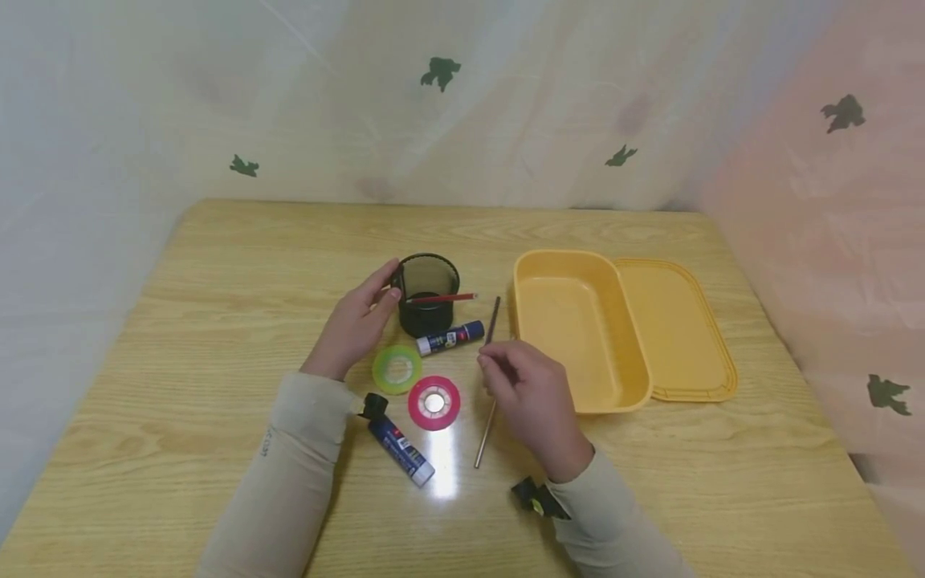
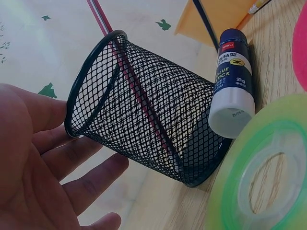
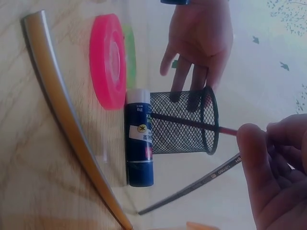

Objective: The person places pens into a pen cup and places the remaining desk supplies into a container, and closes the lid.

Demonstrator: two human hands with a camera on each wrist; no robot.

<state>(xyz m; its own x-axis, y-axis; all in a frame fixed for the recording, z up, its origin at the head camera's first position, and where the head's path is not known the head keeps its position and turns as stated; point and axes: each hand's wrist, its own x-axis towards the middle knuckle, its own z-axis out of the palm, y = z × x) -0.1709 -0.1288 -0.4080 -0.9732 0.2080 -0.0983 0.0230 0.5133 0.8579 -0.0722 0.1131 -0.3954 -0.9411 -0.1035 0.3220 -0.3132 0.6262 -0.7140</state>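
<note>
A black mesh pen holder [image 2: 148, 105] stands upright with a red pencil [image 1: 442, 298] leaning inside it. My left hand [image 1: 356, 325] is at the holder's left side, its fairly straight fingers resting against the mesh and thumb at the rim. Between thumb and fingertips, my right hand [image 1: 531, 393] pinches a dark pencil [image 3: 192, 187] marked HB, to the right of the holder. One glue stick [image 3: 139, 139] lies against the holder's base. Below the right hand, a gold-coloured pencil [image 1: 485, 440] lies on the table.
Green tape [image 1: 377, 376] and pink tape [image 1: 415, 404] rolls lie in front of the holder. Another glue stick [image 1: 401, 451] is by the left wrist. To the right stands a yellow box [image 1: 578, 329], its lid [image 1: 675, 329] beside it. Cloth walls bound the wooden table [image 1: 217, 321].
</note>
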